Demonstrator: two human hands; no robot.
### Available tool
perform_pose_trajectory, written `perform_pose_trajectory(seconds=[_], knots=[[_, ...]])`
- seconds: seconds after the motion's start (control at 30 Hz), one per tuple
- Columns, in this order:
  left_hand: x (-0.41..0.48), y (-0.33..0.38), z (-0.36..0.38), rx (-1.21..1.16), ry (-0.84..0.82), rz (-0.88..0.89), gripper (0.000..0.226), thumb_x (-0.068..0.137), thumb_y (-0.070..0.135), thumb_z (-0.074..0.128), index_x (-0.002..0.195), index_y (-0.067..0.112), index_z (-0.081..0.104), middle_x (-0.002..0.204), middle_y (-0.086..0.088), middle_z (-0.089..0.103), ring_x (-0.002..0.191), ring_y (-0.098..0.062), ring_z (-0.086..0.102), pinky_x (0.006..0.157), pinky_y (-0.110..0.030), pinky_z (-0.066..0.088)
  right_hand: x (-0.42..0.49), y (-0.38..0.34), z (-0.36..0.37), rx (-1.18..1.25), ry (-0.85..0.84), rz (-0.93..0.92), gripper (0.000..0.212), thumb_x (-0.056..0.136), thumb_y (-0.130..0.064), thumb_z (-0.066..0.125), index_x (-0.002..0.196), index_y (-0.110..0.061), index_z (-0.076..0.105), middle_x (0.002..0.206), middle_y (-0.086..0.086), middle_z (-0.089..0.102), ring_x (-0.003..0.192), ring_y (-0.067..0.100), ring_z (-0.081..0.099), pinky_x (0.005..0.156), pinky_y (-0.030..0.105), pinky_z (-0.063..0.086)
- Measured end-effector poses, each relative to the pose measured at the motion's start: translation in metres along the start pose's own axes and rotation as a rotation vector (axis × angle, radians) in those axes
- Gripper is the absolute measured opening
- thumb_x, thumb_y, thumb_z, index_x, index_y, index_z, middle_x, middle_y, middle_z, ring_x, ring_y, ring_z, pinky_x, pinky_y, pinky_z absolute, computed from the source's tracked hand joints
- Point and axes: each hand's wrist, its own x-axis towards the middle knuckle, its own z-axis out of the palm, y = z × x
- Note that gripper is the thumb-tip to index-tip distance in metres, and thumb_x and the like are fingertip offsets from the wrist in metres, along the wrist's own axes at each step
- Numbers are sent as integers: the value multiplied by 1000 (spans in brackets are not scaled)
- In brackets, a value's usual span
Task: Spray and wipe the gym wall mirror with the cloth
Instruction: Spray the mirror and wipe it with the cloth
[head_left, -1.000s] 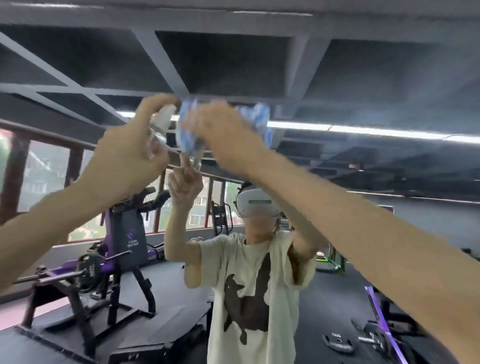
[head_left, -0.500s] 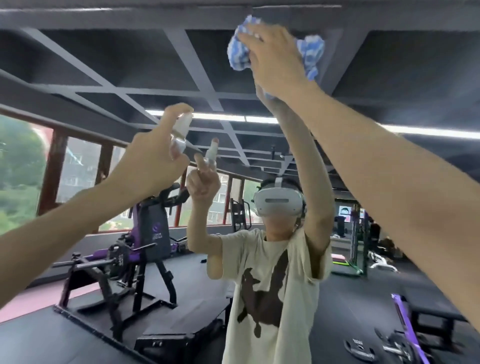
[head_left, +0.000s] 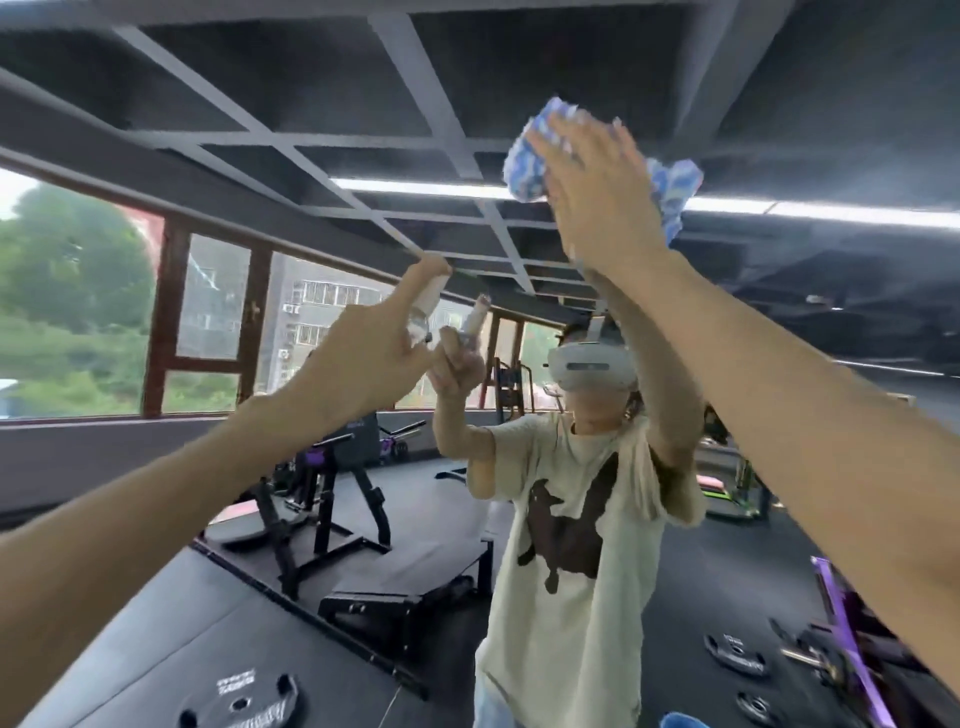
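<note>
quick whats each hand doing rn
Left hand: grips the spray bottle, forefinger on top.
Right hand: open, straight fingers pressing the cloth.

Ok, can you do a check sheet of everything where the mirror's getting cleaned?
Surface: mirror fills the view; streaks cannot be told.
Job's things: blue-and-white cloth flat on the glass up high; small spray bottle lower and to its left.
Clutter: weight plates, seen in reflection.
Hands: right hand presses the cloth with straight fingers; left hand grips the spray bottle, index finger on its top.
Cables: nothing seen.
Surroundings: gym machine, windows, light strips, all reflected.
</note>
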Motion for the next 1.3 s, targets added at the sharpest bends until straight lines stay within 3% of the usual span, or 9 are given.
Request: perform_pose_trajectory(seconds=[0.1,0.4,0.53,0.67,0.87,1.03,1.1,1.2,1.3], knots=[[-12,-5,3,24,-31,-15,71,89,2,48,145,38,23,59,-4,55,44,-21,53,49,-27,47,-6,-11,5,19,64,48,59,98,-6,37,154,-17,23,161,11,18,149,28,12,121,44,1],[-41,-35,16,23,-43,-15,62,91,4,52,140,31,27,60,-4,61,48,-11,58,47,-12,45,-40,-20,17,49,82,-4,54,98,-9,40,151,-16,32,157,13,28,147,31,21,120,46,6],[-44,-48,17,-22,2,-73,60,91,5,52,139,32,28,64,-14,61,40,-17,52,42,-19,45,-52,-31,18,62,66,25,53,100,-8,39,151,-16,31,157,13,28,147,32,21,120,46,7],[-37,-63,2,-1,-18,-59,66,91,4,50,143,34,25,67,-16,63,43,-22,56,54,-33,53,-66,-58,24,81,103,97,57,97,-3,41,151,-16,31,159,12,25,148,31,18,120,44,3],[-25,-105,-26,51,-27,-46,68,88,-1,50,143,32,26,60,-2,57,48,-16,57,44,-12,39,-56,-99,32,69,112,189,58,97,-4,44,151,-17,30,159,10,24,149,29,16,119,41,-1],[-22,-144,-41,-51,-31,15,63,89,1,51,142,27,29,60,-8,60,38,-10,51,43,-13,45,-42,-141,44,79,176,255,58,95,-6,49,150,-18,33,158,10,27,148,29,18,118,40,-2],[-16,-151,-50,-129,-26,47,61,88,7,50,142,27,30,63,-11,61,38,-14,51,43,-14,46,-53,-174,53,63,120,101,62,92,-6,46,151,-18,30,160,9,23,149,28,14,119,43,-3],[-4,-164,-61,-131,15,149,61,86,9,51,141,29,33,60,-3,60,50,-3,57,51,-6,41,-90,-240,73,134,-20,-372,64,82,-12,47,145,-17,44,154,7,37,145,27,24,120,44,3],[2,-176,-70,-180,21,196,61,83,19,47,140,34,33,63,-6,62,53,0,57,53,-9,40,-80,-234,79,104,-109,-759,51,90,-14,46,141,-15,50,150,7,44,141,27,35,121,44,12]])
